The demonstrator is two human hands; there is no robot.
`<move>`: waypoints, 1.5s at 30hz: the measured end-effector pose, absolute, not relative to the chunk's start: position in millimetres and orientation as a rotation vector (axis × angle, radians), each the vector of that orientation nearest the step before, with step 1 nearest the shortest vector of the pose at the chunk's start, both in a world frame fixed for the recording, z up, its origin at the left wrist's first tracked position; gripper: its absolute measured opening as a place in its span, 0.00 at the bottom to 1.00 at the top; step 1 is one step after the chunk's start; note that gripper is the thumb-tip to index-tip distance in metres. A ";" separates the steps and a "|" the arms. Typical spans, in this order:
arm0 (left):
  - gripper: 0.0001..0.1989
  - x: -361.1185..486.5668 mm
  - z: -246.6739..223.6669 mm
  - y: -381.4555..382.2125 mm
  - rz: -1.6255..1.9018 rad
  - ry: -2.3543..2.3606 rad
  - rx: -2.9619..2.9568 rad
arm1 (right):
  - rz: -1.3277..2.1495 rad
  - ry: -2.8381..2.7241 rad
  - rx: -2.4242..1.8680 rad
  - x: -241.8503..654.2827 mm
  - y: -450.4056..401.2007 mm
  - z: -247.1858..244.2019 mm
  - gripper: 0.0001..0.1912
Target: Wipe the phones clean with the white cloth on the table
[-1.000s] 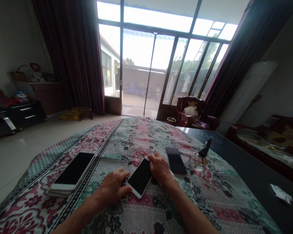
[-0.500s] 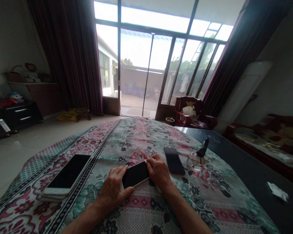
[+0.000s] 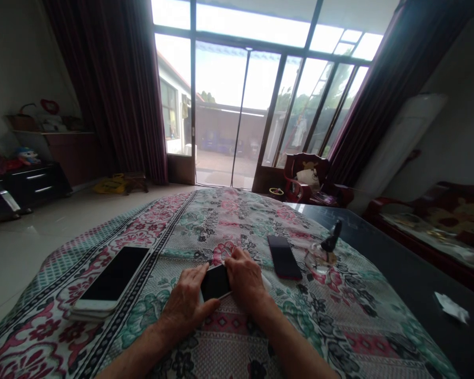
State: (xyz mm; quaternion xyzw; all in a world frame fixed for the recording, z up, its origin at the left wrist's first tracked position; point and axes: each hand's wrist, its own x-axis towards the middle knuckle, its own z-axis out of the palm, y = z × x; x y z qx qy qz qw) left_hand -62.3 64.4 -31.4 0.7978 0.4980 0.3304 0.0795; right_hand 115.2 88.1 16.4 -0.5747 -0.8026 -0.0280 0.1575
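Observation:
A white-framed smartphone [image 3: 216, 282] with a dark screen lies at the near middle of the patterned tablecloth. My left hand [image 3: 187, 295] grips its left end, thumb along the near edge and fingers at the far edge. My right hand [image 3: 245, 279] rests over the phone's right part with curled fingers and hides that end. A bit of white material [image 3: 266, 282], perhaps a cloth or tissue, sticks out from under this hand. To the right lies a dark phone [image 3: 284, 257] with a reddish edge. On the left, a white phone [image 3: 112, 279] tops a small stack.
A clear bottle with a black nozzle [image 3: 327, 247] stands right of the dark phone. The floral tablecloth [image 3: 174, 347] covers the round table. A crumpled white tissue [image 3: 451, 307] lies on the dark tabletop [image 3: 414, 279] at right. Beyond are a wooden chair [image 3: 306, 176] and glass doors.
My right hand has slid left across the phone's screen, covering more of its right part. My left hand keeps its grip on the left end. The view has shifted slightly.

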 end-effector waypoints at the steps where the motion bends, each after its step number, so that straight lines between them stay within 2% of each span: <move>1: 0.35 -62.2 -31.4 64.2 0.987 1.497 2.385 | -0.091 -2.271 -1.674 118.7 89.6 16.5 0.14; 5: 0.36 -61.6 -31.8 64.1 0.976 1.510 2.390 | -0.132 -2.221 -1.701 122.2 90.7 13.9 0.13; 11: 0.35 -63.0 -34.3 65.1 0.990 1.489 2.412 | -0.082 -2.328 -1.524 108.3 83.4 10.0 0.09; 19: 0.36 -63.8 -33.3 64.0 1.013 1.474 2.410 | -0.149 -2.127 -1.781 130.6 92.2 13.3 0.13; 28: 0.36 -63.0 -34.9 66.2 1.014 1.492 2.394 | -0.052 -2.355 -1.444 101.3 74.3 7.6 0.09; 36: 0.36 -63.1 -32.5 63.9 1.046 1.479 2.368 | -0.079 -2.204 -1.697 121.6 82.7 14.7 0.12; 42: 0.35 -62.2 -32.4 64.0 1.063 1.490 2.333 | -0.002 -2.415 -1.365 99.0 73.5 7.0 0.09; 45: 0.37 -62.4 -32.6 63.6 1.049 1.502 2.309 | 0.006 -2.377 -1.352 99.0 74.6 4.7 0.09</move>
